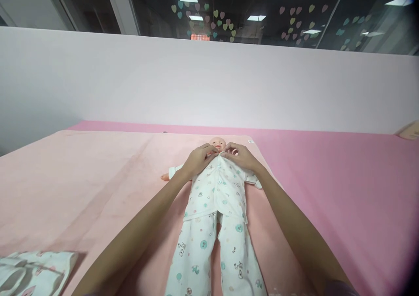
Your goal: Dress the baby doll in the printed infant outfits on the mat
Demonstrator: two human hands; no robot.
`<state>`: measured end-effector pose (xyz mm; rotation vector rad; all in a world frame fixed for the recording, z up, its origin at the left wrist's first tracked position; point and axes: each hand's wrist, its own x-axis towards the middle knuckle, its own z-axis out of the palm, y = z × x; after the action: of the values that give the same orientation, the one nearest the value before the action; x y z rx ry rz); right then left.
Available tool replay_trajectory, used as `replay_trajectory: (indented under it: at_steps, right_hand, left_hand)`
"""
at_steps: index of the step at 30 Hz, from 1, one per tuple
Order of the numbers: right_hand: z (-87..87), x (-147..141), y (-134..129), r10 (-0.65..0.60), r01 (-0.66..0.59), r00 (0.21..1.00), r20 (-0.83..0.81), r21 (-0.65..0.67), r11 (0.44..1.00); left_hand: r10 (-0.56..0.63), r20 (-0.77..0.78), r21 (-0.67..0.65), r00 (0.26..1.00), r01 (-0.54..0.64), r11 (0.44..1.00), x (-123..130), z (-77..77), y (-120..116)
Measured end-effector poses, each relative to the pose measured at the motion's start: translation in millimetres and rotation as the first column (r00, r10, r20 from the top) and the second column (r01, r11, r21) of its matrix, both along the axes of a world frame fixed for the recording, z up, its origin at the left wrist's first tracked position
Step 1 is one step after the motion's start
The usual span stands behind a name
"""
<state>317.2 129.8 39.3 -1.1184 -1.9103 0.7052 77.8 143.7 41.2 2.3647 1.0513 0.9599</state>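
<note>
A baby doll (218,142) lies on its back, dressed in a white printed top (220,191) and matching pants (198,252). Small animals and green dots pattern both garments. My left hand (200,160) is at the left side of the top's collar, its fingers closed on the cloth just below the doll's chin. On the other side of the neckline, my right hand (240,155) pinches the collar edge with thumb and fingers. Buttons run down the front of the top. The doll's left-side hand shows past its sleeve; the other sleeve end hangs over the doll's hand.
A light pink mat (114,178) lies under the doll, over a brighter pink surface (343,191). Folded white printed cloth (36,270) rests at the lower left. Behind stands a white wall (209,82) below dark windows with heart stickers. A beige object (409,131) sits at the right edge.
</note>
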Motion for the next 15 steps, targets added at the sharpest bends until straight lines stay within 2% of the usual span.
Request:
replay_trajectory:
  at_steps: [4, 7, 10, 15]
  right_hand:
    - [-12.2, -15, 1, -0.06, 0.046, 0.984, -0.166, -0.086, 0.995]
    - [-17.2, -18, 2, -0.058, 0.031, 0.967, -0.246, -0.113, 0.993]
    - [-17.6, -16, 2, -0.053, 0.022, 0.969, -0.24, -0.132, 0.991]
    - [-14.7, -15, -1, -0.077, 0.052, 0.981, -0.176, -0.143, 0.988]
  left_hand:
    - [0.034, 0.117, -0.084, 0.993, -0.024, 0.996, 5, -4.7, -3]
    - [0.048, 0.159, -0.156, 0.986, -0.023, 0.987, 5, -7.0, -5]
    - [0.062, 0.185, -0.227, 0.981, -0.019, 0.974, 2, -6.0, -7]
    - [0.007, 0.21, -0.28, 0.978, 0.054, 0.958, 0, -0.4, -13]
